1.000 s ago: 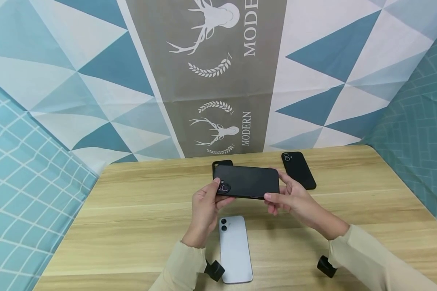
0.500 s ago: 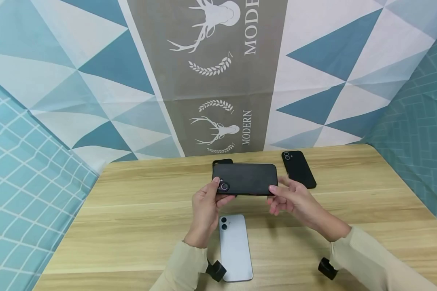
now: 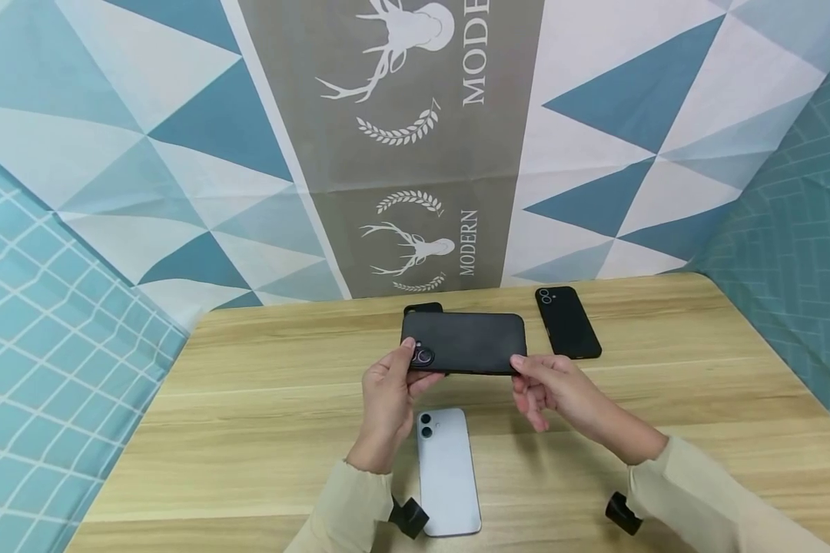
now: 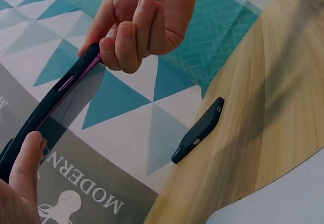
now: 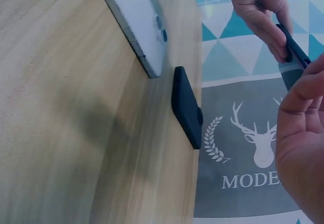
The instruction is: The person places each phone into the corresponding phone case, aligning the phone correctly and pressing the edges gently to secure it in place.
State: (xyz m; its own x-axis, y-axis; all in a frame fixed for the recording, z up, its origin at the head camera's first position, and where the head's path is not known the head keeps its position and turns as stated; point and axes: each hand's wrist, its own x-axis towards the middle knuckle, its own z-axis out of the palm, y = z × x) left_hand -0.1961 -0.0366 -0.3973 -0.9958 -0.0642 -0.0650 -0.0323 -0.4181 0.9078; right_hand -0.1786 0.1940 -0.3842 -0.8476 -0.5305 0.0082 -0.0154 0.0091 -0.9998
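A phone in a black case (image 3: 470,342) is held lengthwise above the table, its back and camera ring towards the head camera. My left hand (image 3: 387,392) grips its left end, thumb beside the camera ring and fingers underneath. At the other end, my right hand (image 3: 560,388) pinches the near corner, with its remaining fingers curled below. In the left wrist view, a thin purple edge runs between the case (image 4: 50,100) and the glossy screen side. Below the hands lies a white phone (image 3: 449,476), back up with two lenses at its top left.
One black phone case (image 3: 569,322) lies at the back right of the wooden table (image 3: 249,430). Another black case (image 3: 423,307) is mostly hidden behind the held phone. Patterned cloth (image 3: 415,169) hangs behind the table. A small black device (image 3: 410,518) sits at the left wrist.
My right hand's fingers have come down from the phone's far right corner to beneath its near edge, and its thumb has shifted slightly right. The left hand keeps its grip.
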